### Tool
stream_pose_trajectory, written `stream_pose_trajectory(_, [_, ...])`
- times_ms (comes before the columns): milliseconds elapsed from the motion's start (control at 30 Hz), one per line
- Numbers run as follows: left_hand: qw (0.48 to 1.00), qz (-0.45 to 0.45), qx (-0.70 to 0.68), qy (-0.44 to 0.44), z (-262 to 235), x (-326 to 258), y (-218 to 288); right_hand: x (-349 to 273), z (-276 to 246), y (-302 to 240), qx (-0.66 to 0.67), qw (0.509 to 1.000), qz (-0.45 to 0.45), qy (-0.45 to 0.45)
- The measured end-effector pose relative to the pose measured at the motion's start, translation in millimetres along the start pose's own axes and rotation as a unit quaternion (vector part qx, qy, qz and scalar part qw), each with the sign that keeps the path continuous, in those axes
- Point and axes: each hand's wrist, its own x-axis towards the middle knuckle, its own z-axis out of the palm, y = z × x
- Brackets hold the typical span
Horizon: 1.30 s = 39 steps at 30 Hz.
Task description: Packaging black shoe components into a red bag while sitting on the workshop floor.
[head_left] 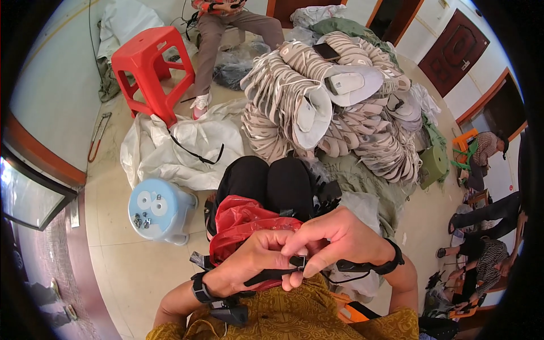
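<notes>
Over my lap, my left hand is closed around a black strap, whose tail runs back under the palm. A small metal buckle sits on the strap between the fingertips of both hands. My right hand pinches the buckle from the other side, thumb and forefinger curled over it. A red plastic bag lies over my thighs below the hands. More black straps rest on my knee. Left of my legs, a blue stool carries several small metal buckles.
A large heap of beige shoe uppers lies ahead, with a phone on top. White sacking covers the floor near a red stool. A person sits ahead; other people sit along the right.
</notes>
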Motion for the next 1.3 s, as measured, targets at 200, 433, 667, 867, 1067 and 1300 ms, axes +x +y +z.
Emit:
stream_pose_trajectory(200, [0.999, 0.020, -0.042, 0.001, 5.7, 3.7, 8.1, 0.6, -5.1, 0.9, -0.141, 0.980, -0.129, 0.060])
stream_pose_trajectory(433, [0.954, 0.249, 0.126, 0.111, 18.8, -0.2, 6.3, 6.0, 5.4, 19.7, -0.227, 0.904, -0.288, 0.222])
stream_pose_trajectory(667, [0.893, 0.339, 0.234, 0.182, 18.1, 4.3, -2.0, 12.5, 15.9, 16.7, -0.392, 0.792, -0.381, 0.273])
stream_pose_trajectory(867, [0.826, 0.380, 0.357, 0.215, 7.3, 6.5, -10.1, 15.6, 18.0, 20.4, -0.394, 0.776, -0.388, 0.304])
stream_pose_trajectory(1067, [0.895, 0.321, 0.225, 0.212, 19.5, 2.0, -2.9, 18.4, 19.3, 18.6, -0.420, 0.757, -0.407, 0.291])
stream_pose_trajectory(1300, [0.843, 0.339, 0.383, 0.165, 14.3, -0.8, 3.7, 16.3, 21.4, 18.4, -0.429, 0.751, -0.412, 0.288])
